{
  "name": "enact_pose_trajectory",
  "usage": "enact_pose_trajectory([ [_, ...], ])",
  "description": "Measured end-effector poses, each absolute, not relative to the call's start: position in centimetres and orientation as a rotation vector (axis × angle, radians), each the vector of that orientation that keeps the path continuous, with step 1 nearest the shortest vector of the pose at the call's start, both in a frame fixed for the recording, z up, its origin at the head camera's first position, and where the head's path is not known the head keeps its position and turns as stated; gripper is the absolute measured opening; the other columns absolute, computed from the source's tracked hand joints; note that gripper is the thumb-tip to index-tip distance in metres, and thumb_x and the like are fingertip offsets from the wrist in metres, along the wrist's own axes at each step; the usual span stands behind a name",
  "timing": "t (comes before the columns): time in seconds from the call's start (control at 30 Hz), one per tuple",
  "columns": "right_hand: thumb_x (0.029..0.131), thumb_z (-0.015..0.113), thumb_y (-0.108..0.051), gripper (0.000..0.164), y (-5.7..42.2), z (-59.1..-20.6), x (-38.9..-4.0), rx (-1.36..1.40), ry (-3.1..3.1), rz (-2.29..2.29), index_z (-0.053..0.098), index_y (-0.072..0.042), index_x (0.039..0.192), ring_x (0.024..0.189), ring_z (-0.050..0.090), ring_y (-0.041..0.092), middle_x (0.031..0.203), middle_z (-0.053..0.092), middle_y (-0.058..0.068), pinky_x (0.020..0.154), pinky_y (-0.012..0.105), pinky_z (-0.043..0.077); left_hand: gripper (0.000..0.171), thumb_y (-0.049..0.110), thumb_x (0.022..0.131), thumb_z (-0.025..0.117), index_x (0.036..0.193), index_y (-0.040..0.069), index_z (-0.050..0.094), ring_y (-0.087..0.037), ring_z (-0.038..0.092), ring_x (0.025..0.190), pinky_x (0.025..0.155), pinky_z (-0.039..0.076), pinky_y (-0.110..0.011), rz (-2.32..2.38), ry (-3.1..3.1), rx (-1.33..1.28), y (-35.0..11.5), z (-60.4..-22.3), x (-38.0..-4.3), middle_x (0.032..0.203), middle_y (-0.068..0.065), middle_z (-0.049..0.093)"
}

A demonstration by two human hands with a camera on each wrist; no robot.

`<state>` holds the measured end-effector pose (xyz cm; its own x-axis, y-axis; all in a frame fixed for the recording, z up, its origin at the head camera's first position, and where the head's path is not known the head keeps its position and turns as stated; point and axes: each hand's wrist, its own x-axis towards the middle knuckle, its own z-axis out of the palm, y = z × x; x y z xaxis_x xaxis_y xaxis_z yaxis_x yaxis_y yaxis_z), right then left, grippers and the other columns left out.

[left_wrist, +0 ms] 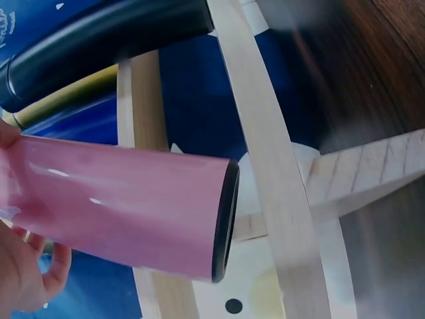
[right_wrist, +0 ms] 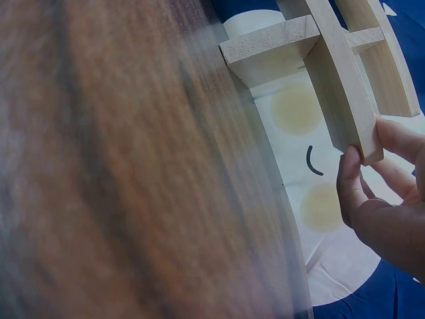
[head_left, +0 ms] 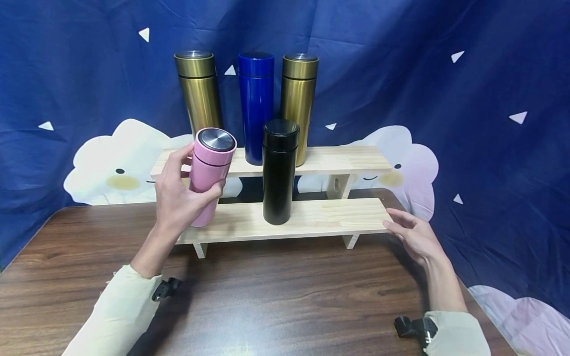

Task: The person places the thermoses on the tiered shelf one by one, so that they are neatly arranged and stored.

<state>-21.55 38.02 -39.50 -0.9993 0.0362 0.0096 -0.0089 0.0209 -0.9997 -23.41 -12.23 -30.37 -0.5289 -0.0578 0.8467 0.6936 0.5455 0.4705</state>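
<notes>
My left hand (head_left: pixel 178 193) grips a pink thermos bottle (head_left: pixel 209 173) with a silver-topped lid, tilted at the left end of the lower shelf board (head_left: pixel 329 217). In the left wrist view, a gap shows between the bottle's dark base (left_wrist: pixel 226 222) and the board's edge. To its right a black thermos (head_left: pixel 279 173) stands upright on the lower board. With thumb and fingers, my right hand (head_left: pixel 416 235) pinches the right end of that same board. On the upper shelf board (head_left: pixel 352 158) stand a blue thermos (head_left: pixel 257 109) and two gold ones, right (head_left: pixel 299 104) and left (head_left: pixel 200 99).
The two-step wooden stand rests on a brown wood-grain table (head_left: pixel 289 296) near its back edge. Close behind hangs a dark blue cloth (head_left: pixel 378 64) with white triangles and cloud faces. A support leg (head_left: pixel 351 241) shows beneath the lower board.
</notes>
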Motion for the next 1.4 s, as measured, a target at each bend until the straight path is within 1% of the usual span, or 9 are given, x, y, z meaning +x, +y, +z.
enact_pose_trajectory([
  [0.2,0.096,0.066,-0.001,0.065,38.0,-39.4,-21.5,-0.029,-2.206,2.195,0.030,0.019,0.147,0.092,0.064,0.003,0.107,0.064,-0.007,0.084,0.017,0.050,0.076,0.013,0.067,0.086,0.136,0.002,0.055,-0.023,0.062,0.100,0.076,0.051,-0.032,-1.114,-1.911,-0.464,-11.5,-30.4,-23.7,0.121,-0.012,0.066],
  [0.33,0.096,0.066,-0.002,0.064,38.0,-39.4,-21.4,-0.036,-2.212,2.191,0.031,0.018,0.146,0.092,0.064,0.003,0.107,0.064,-0.007,0.084,0.016,0.050,0.077,0.014,0.067,0.087,0.135,0.001,0.054,-0.023,0.062,0.101,0.077,0.051,-0.031,-1.154,-1.929,-0.420,-11.2,-30.4,-23.8,0.123,-0.011,0.065],
  [0.57,0.096,0.066,-0.002,0.063,38.0,-39.4,-21.4,-0.028,-2.210,2.191,0.033,0.018,0.146,0.092,0.064,0.003,0.107,0.064,-0.007,0.084,0.016,0.050,0.075,0.017,0.069,0.090,0.132,0.002,0.053,-0.021,0.063,0.103,0.077,0.052,-0.022,-1.247,-1.944,-0.354,-10.7,-30.3,-23.9,0.125,-0.008,0.066],
  [0.73,0.096,0.065,0.000,0.060,38.0,-39.5,-21.3,-0.024,-2.218,2.179,0.035,0.017,0.145,0.094,0.064,0.003,0.107,0.064,-0.008,0.084,0.017,0.050,0.075,0.019,0.069,0.090,0.131,0.002,0.051,-0.020,0.064,0.105,0.078,0.055,-0.031,-1.308,-1.955,-0.321,-10.4,-30.3,-24.0,0.125,-0.008,0.066],
  [0.87,0.096,0.066,-0.002,0.053,38.2,-39.6,-21.3,-0.025,-2.223,2.176,0.042,0.011,0.142,0.093,0.065,0.004,0.107,0.065,-0.008,0.084,0.020,0.050,0.078,0.022,0.069,0.091,0.133,0.004,0.049,-0.019,0.064,0.105,0.079,0.056,-0.035,-1.331,-1.968,-0.298,-10.1,-30.3,-24.2,0.124,-0.008,0.066],
  [1.0,0.095,0.068,-0.004,0.050,38.2,-39.6,-21.3,-0.024,-2.226,2.178,0.047,0.007,0.140,0.093,0.065,0.005,0.107,0.065,-0.008,0.084,0.023,0.051,0.079,0.022,0.070,0.090,0.133,0.003,0.048,-0.020,0.064,0.105,0.078,0.054,-0.031,-1.348,-1.962,-0.291,-9.9,-30.4,-24.4,0.124,-0.009,0.066],
  [1.17,0.094,0.069,-0.004,0.055,38.1,-39.5,-21.3,-0.030,-2.226,2.184,0.045,0.008,0.141,0.092,0.065,0.006,0.108,0.065,-0.007,0.084,0.025,0.051,0.079,0.020,0.070,0.090,0.133,0.002,0.047,-0.019,0.063,0.106,0.076,0.053,-0.026,-1.362,-1.957,-0.301,-9.7,-30.6,-24.7,0.125,-0.009,0.066],
  [1.3,0.095,0.068,-0.003,0.056,38.1,-39.5,-21.4,-0.027,-2.222,2.188,0.042,0.011,0.142,0.092,0.065,0.006,0.107,0.065,-0.007,0.084,0.025,0.051,0.078,0.018,0.070,0.090,0.133,0.003,0.047,-0.019,0.062,0.106,0.077,0.053,-0.028,-1.369,-1.953,-0.294,-9.5,-30.7,-24.8,0.125,-0.009,0.065],
  [1.4,0.095,0.069,-0.003,0.054,38.2,-39.5,-21.4,-0.036,-2.222,2.187,0.044,0.009,0.141,0.091,0.065,0.005,0.107,0.065,-0.007,0.083,0.025,0.051,0.077,0.020,0.071,0.090,0.133,0.003,0.047,-0.020,0.063,0.106,0.078,0.053,-0.030,-1.370,-1.955,-0.284,-9.3,-30.6,-25.0,0.124,-0.010,0.065],
])
